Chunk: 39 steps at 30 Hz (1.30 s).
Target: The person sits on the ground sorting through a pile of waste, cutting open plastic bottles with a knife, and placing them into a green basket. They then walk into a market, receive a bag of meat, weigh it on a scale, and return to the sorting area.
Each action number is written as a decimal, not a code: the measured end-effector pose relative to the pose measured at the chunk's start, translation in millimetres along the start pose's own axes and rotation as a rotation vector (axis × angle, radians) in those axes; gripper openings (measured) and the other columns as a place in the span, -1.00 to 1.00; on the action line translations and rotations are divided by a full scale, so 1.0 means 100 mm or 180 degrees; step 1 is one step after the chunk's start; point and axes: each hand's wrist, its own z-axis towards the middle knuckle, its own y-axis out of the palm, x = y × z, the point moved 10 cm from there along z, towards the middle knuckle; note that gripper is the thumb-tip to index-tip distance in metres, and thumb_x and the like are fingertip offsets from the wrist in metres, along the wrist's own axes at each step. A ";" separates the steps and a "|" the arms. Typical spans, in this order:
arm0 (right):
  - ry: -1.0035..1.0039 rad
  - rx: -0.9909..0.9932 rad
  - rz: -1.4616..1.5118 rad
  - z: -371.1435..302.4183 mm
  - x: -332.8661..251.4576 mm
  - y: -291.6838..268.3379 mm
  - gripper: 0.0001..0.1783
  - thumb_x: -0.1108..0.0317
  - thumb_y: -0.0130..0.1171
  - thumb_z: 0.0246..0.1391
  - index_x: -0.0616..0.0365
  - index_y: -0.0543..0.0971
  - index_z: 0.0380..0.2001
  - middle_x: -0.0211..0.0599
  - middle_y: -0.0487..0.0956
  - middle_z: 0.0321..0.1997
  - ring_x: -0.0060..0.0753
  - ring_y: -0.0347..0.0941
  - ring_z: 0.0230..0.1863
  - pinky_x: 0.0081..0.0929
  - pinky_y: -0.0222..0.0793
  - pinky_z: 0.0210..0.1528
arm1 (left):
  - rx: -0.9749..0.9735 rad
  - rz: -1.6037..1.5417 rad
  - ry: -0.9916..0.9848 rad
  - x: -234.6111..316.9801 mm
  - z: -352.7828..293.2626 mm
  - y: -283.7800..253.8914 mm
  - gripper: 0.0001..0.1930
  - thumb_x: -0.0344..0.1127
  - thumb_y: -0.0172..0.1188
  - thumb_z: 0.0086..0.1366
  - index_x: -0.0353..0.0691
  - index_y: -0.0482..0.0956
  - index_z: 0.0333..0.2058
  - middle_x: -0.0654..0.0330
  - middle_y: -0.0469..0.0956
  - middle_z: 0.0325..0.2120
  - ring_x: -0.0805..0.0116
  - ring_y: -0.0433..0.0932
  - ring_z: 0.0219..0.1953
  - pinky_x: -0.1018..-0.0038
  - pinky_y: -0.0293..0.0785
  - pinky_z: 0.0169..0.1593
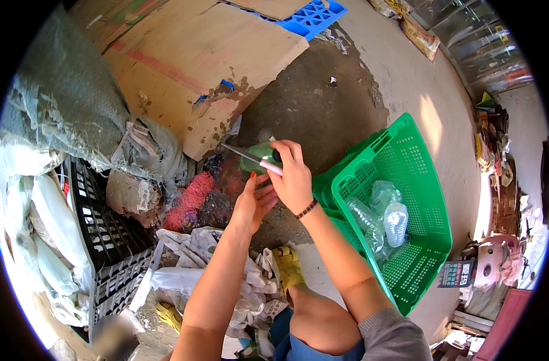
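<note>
My right hand grips the pink handle of a knife; its thin blade points to the upper left. Behind the blade is a green translucent plastic bottle, with a dark, cap-like end beside my right fingers. Whether those fingers also hold the bottle, I cannot tell. My left hand is just below the handle, palm turned inward and fingers apart, apparently holding nothing. To the right stands a green perforated basket with several clear plastic bottles inside.
At the left, a black crate stands by white bagged items and a grey-green woven sack. Stained cardboard lies ahead. Red netting and crumpled white plastic lie near my yellow sandals.
</note>
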 end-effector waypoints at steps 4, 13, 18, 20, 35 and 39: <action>0.0097 0.0416 -0.0097 0.45 0.03 -0.08 -0.81 0.42 0.23 0.12 0.12 0.54 -0.18 -0.12 0.48 -0.19 0.10 0.54 -0.31 -0.10 0.47 -0.30 | 0.0943 0.2524 0.1317 0.37 0.20 -0.46 -0.36 -0.10 0.22 0.38 -0.27 0.20 0.29 -0.01 0.47 0.05 0.19 0.52 -0.01 0.27 0.47 0.08; 0.0548 0.1151 0.0286 0.65 0.20 -0.75 -0.81 0.35 0.29 0.12 0.20 0.62 -0.23 -0.04 0.51 -0.28 0.08 0.54 -0.32 -0.12 0.47 -0.26 | 0.0832 0.5390 0.3292 1.34 0.14 0.25 0.04 -0.30 0.52 -0.02 -0.25 0.07 0.38 -0.17 0.24 0.27 -0.15 0.30 0.26 0.10 0.30 0.29; 0.0988 0.1407 0.0754 0.64 0.56 -1.01 -0.83 0.39 0.29 0.11 0.22 0.61 -0.24 -0.07 0.52 -0.30 -0.06 0.52 -0.36 -0.22 0.42 -0.27 | 0.0069 0.5193 0.2644 1.44 0.36 0.50 -0.28 -0.43 0.40 0.13 -0.18 0.32 0.28 -0.05 0.50 0.11 -0.03 0.46 0.17 0.20 0.38 0.20; 0.1088 0.1521 0.0932 0.63 0.70 -1.05 -0.84 0.41 0.28 0.10 0.22 0.61 -0.25 -0.08 0.51 -0.31 -0.11 0.51 -0.36 -0.25 0.41 -0.26 | 0.0193 0.5168 0.2895 1.53 0.33 0.62 -0.49 -0.50 0.27 0.22 -0.18 0.46 0.16 -0.07 0.60 -0.05 -0.06 0.56 0.04 0.22 0.46 0.09; 0.1800 0.1684 0.1303 0.69 1.38 -0.99 -0.83 0.39 0.24 0.02 0.28 0.65 -0.35 0.01 0.65 -0.43 -0.06 0.64 -0.34 -0.23 0.50 -0.21 | 0.0354 0.6057 0.2521 1.56 0.44 0.70 -0.75 -0.36 0.22 0.26 -0.18 0.63 -0.08 -0.07 0.63 -0.41 -0.08 0.63 -0.26 0.14 0.53 -0.12; 0.2029 0.1580 0.1307 0.68 1.47 -0.92 -0.83 0.36 0.26 0.03 0.27 0.66 -0.39 0.02 0.66 -0.44 -0.05 0.63 -0.35 -0.21 0.50 -0.22 | 0.0258 0.4977 0.2397 1.67 0.37 0.46 -0.50 -0.34 0.35 0.21 -0.19 0.48 0.13 -0.04 0.60 -0.13 0.09 0.59 -0.03 0.27 0.47 0.07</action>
